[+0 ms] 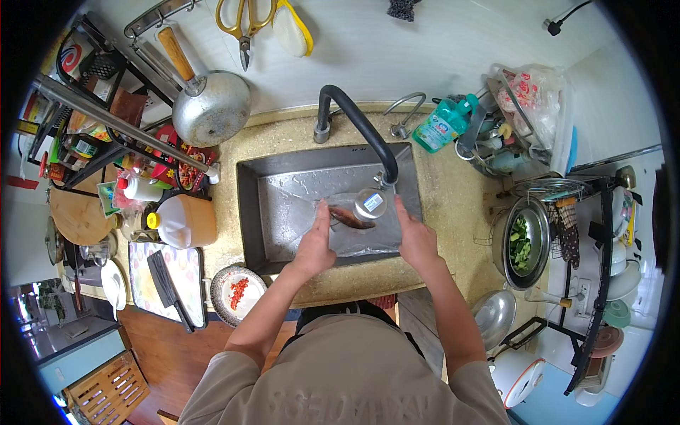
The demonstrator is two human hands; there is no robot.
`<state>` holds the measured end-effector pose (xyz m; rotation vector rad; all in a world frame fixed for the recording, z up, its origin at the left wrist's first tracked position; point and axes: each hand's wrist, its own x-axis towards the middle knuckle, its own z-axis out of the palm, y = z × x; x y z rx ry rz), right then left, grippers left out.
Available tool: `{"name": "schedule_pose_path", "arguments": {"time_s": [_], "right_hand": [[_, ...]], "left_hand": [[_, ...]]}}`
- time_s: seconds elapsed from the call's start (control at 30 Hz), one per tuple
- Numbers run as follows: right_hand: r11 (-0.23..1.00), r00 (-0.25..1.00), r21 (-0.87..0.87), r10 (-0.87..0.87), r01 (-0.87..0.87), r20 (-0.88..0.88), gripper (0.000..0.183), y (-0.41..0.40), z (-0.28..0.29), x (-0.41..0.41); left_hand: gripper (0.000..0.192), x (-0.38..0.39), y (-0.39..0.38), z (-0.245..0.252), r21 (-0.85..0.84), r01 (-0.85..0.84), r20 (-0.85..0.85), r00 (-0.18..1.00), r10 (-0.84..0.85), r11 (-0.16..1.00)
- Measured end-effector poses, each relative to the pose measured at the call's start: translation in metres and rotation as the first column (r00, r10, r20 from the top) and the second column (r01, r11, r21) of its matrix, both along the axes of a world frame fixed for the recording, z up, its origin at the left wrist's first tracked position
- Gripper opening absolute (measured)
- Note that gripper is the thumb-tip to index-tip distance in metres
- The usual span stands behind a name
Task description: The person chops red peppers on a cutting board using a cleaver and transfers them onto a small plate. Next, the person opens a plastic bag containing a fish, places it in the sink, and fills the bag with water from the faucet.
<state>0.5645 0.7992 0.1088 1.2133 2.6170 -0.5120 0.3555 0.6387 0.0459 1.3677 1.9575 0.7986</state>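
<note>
A clear plastic bag (366, 248) is stretched over the sink (287, 180), one side in my left hand (314, 245) and the other in my right hand (418, 240). Both index fingers point forward along its sides. Between my hands lies a reddish-brown fish (350, 217), seen through or within the film; glare hides exactly how it sits. Touching the fish's right end in view is a round metal drain cover (371, 202) with a printed label. The black faucet (366, 125) arches over the sink, its spout just above the drain cover.
Left of the sink are a plate (219, 281) of chopped red pepper, a cutting board (141, 287) with a cleaver (169, 284), and an oil jug (186, 220). To the right stand a green detergent bottle (438, 127) and a metal bowl (541, 255) holding cut greens (520, 244).
</note>
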Motion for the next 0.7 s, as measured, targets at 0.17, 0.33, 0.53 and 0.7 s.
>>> {"name": "schedule_pose_path", "arguments": {"time_s": [0.17,0.33,0.53,0.7], "right_hand": [[1.000,1.000,-0.010,0.000,0.000,0.029,0.098,0.001,0.005,-0.004],[1.000,1.000,-0.013,-0.005,0.006,0.015,0.101,0.003,0.002,-0.004],[1.000,1.000,0.000,0.001,-0.001,0.005,0.102,0.004,0.000,-0.005],[1.000,0.999,0.003,-0.002,0.001,0.034,0.099,0.003,0.002,-0.007]], "left_hand": [[0.110,-0.002,0.001,0.005,0.006,-0.014,0.019,1.000,0.014,1.000],[0.107,-0.005,0.004,0.020,-0.102,-0.012,0.111,0.994,0.024,0.995],[0.111,-0.008,0.002,0.006,0.005,-0.004,-0.001,1.000,0.004,1.000],[0.110,-0.010,0.003,0.004,-0.047,-0.007,0.022,1.000,0.008,0.999]]}}
